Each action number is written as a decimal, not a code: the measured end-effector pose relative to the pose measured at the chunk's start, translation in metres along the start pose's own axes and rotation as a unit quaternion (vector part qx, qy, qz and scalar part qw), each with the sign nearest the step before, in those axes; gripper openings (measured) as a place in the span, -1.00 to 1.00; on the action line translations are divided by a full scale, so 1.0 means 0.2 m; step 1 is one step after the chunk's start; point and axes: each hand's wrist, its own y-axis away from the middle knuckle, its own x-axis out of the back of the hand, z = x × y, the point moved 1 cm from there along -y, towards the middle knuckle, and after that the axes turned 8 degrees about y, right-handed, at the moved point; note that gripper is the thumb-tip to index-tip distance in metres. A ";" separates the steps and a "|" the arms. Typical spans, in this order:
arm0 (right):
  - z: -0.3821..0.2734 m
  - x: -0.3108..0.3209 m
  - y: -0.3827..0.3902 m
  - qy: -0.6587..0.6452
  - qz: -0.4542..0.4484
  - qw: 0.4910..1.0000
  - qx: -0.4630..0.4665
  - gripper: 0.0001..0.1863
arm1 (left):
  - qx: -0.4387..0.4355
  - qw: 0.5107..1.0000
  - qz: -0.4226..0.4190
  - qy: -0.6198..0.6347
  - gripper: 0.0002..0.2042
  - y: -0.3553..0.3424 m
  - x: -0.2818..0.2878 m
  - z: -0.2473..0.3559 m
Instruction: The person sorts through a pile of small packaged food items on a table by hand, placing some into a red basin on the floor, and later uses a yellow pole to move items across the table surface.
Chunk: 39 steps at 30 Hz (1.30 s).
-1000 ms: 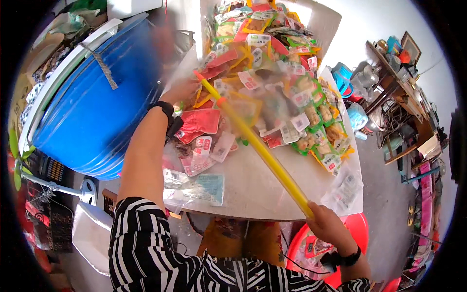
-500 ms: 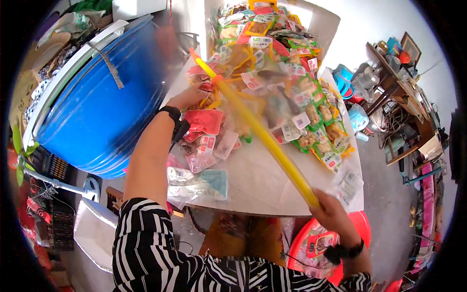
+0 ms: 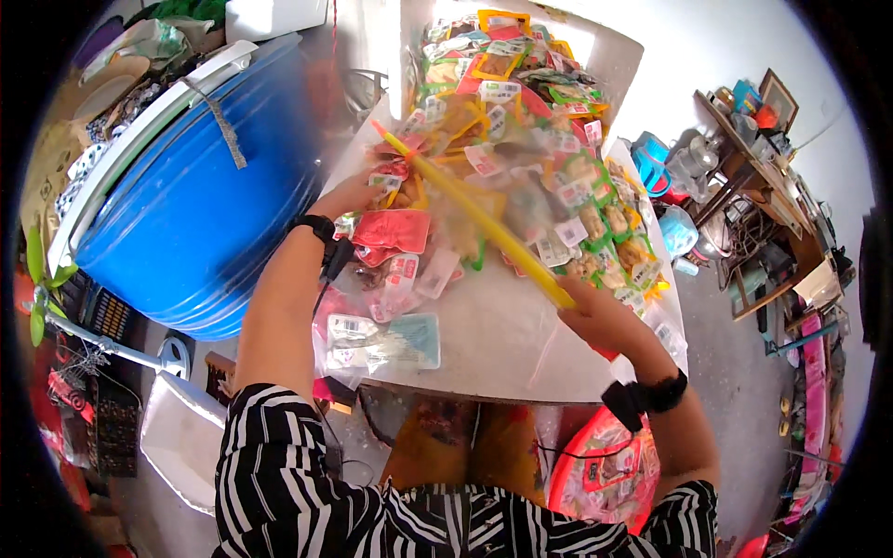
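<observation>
My right hand [image 3: 595, 316] is closed around the near end of a long yellow stick [image 3: 502, 237]. The stick slants away over the table to an orange-red tip at the far left. Faint, see-through blur surrounds its middle, and what causes it I cannot make out. My left hand [image 3: 353, 193] is at the left side of the packet heap, its fingers closed on a small snack packet [image 3: 389, 186] and partly hidden. Just nearer lies a red packet [image 3: 391, 232]. Many sealed food packets [image 3: 595, 219] with green, yellow and clear edges cover the far half.
The pale table [image 3: 493, 344] holds a clear packet [image 3: 409, 339] near its front edge. Left of it stands a big blue barrel [image 3: 195, 214]. A red tub [image 3: 563, 484] of packets is below at the right. A wooden shelf unit [image 3: 772, 177] stands farther right.
My right hand has moved up and left, over the table, with the stick in it. The stick's tip has shifted slightly nearer. My left hand has moved slightly left, beside the same packets.
</observation>
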 end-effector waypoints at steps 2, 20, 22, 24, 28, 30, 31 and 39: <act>0.04 -0.02 0.09 0.033 0.004 0.999 0.014 -0.67 | -0.055 0.998 0.019 -0.022 -0.64 0.01 0.01 -0.04; 0.01 -0.19 0.73 -0.013 0.009 0.996 -0.083 -0.66 | -0.087 0.993 0.024 -0.080 -0.54 0.06 -0.04 -0.10; 0.00 -0.19 0.75 -0.037 0.001 0.994 -0.099 -0.65 | -0.109 0.993 0.044 -0.027 -0.58 0.06 -0.09 -0.07; 0.00 -0.21 0.76 -0.057 0.017 0.995 -0.085 -0.64 | -0.128 0.989 0.056 -0.047 -0.59 0.05 -0.09 -0.08; 0.00 -0.23 0.75 -0.109 0.040 0.992 -0.051 -0.64 | -0.148 0.984 0.060 -0.081 -0.61 0.03 -0.07 -0.13; 0.06 -0.25 0.77 -0.106 0.049 0.991 -0.069 -0.65 | -0.116 0.991 0.026 -0.067 -0.58 0.08 -0.09 0.01; 0.08 -0.26 0.77 -0.105 0.053 0.990 -0.077 -0.65 | -0.076 0.996 0.000 -0.056 -0.55 0.13 -0.08 0.07; 0.01 -0.12 0.64 -0.184 0.042 0.973 -0.137 -0.61 | -0.115 0.981 0.145 -0.060 -0.53 0.00 -0.09 -0.07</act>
